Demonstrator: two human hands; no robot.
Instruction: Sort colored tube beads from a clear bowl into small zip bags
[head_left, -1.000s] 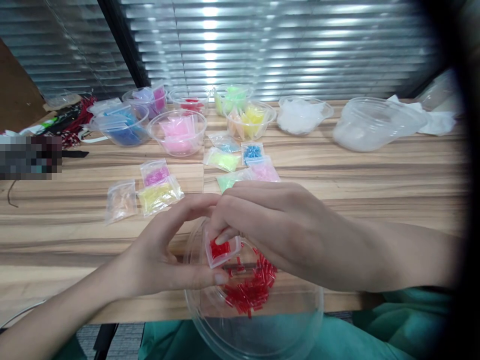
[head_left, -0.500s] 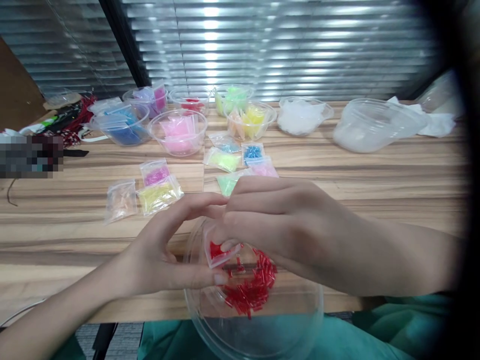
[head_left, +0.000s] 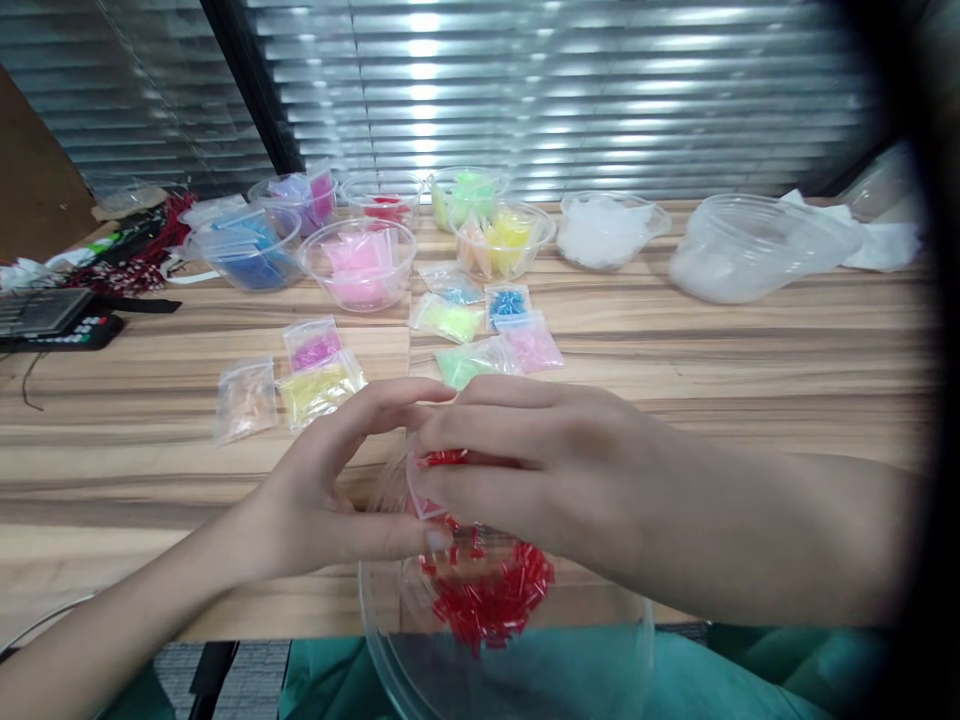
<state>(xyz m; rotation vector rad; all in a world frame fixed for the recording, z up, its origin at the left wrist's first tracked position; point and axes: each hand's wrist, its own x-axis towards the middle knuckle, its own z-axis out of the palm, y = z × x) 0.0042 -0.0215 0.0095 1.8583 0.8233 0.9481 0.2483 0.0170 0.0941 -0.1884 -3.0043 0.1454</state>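
A clear round plastic bowl (head_left: 386, 655) is at the table's front edge, partly over my lap. Many short red tube-shaped pieces (head_left: 491, 605) lie heaped in it. Above its far side is a small clear plastic bag (head_left: 426, 506) with red pieces inside. My left hand (head_left: 330, 490) curls around the bag's left side, thumb below and fingers above. From the right, my right hand (head_left: 540, 460) closes its fingers on the same bag and covers most of it, so the fingertips are hidden.
Small bags of coloured pieces, such as yellow (head_left: 321, 388), pink (head_left: 532, 343) and green (head_left: 472, 362), lie beyond my hands. Behind them stand clear bowls with blue (head_left: 251, 250), pink (head_left: 360, 265) and yellow (head_left: 506, 245) contents. A black device (head_left: 60, 322) sits at left.
My right hand has shifted down and left, its fingers now covering more of the bag. The red pieces in the bowl sit slightly lower in view. My left hand has hardly moved.
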